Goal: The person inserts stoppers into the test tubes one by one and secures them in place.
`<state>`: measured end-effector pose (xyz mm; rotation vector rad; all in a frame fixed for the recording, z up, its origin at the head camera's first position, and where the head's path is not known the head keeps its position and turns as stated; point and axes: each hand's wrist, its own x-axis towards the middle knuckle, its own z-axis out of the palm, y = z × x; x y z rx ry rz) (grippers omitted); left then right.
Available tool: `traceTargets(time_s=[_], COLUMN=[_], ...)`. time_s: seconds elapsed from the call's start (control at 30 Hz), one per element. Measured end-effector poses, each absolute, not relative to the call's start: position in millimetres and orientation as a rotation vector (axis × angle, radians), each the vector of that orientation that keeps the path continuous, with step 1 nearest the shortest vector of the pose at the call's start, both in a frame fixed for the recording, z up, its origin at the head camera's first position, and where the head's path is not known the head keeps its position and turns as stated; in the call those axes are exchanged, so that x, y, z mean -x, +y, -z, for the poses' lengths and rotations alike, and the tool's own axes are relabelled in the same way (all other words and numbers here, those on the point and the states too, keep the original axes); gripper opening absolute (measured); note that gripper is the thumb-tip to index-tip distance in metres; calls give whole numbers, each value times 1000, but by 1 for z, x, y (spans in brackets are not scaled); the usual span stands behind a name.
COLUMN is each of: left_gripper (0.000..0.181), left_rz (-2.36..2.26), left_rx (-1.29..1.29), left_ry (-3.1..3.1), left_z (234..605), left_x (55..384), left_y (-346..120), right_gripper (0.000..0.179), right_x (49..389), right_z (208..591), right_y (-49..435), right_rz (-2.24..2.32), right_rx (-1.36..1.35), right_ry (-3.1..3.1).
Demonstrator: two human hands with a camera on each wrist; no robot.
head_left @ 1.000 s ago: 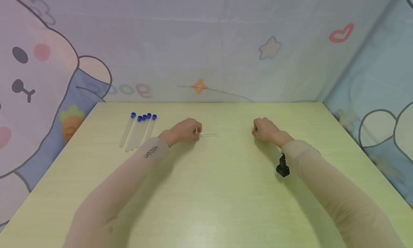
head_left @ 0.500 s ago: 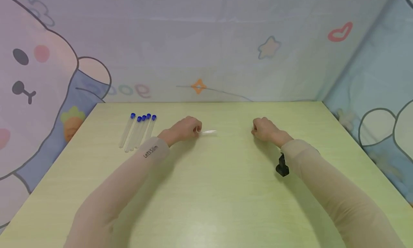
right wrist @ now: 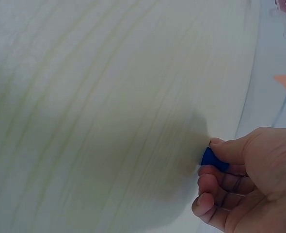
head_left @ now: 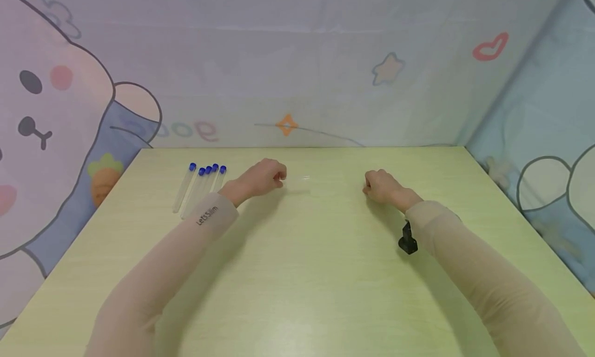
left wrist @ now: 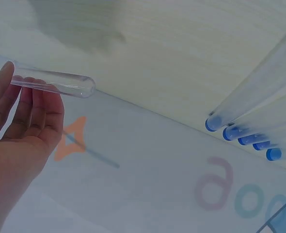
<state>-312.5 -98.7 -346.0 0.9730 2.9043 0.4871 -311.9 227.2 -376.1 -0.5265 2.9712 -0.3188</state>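
My left hand (head_left: 260, 177) holds an uncapped-looking clear test tube (left wrist: 68, 85) between thumb and fingers, above the table. The tube lies nearly level, its rounded end sticking out past the fingertips; the other end is hidden behind the thumb and at the frame's edge. In the head view the tube shows only as a faint glint right of that hand. Low over the table to the right, my right hand (head_left: 382, 186) pinches a small blue cap (right wrist: 212, 160) between thumb and forefinger. The two hands are well apart.
Several clear test tubes with blue caps (head_left: 183, 194) lie side by side on the pale wooden table (head_left: 297, 274), left of my left hand. A printed cloth backdrop (head_left: 321, 62) rises behind the table's far edge. A black device (head_left: 408, 241) hangs at my right wrist.
My left hand has risen off the table and shifted slightly left and away, lifting the test tube with it. The right hand has stayed in place.
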Motion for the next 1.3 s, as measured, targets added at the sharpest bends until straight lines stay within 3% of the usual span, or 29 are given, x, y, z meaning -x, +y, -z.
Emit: traceTargets(time_s=[0.9, 1.3], left_gripper=[5, 20], left_rz=[-570, -587], left_rx=[-921, -911], left_ry=[2931, 2964], left_z=[312, 313], left_x=[311, 311], left_y=[-111, -112], right_gripper=[16, 21], right_x=[310, 314], right_z=[374, 363], right_y=[228, 221], right_rz=[361, 506], right_rx=[526, 548], right_ry=[2963, 3088])
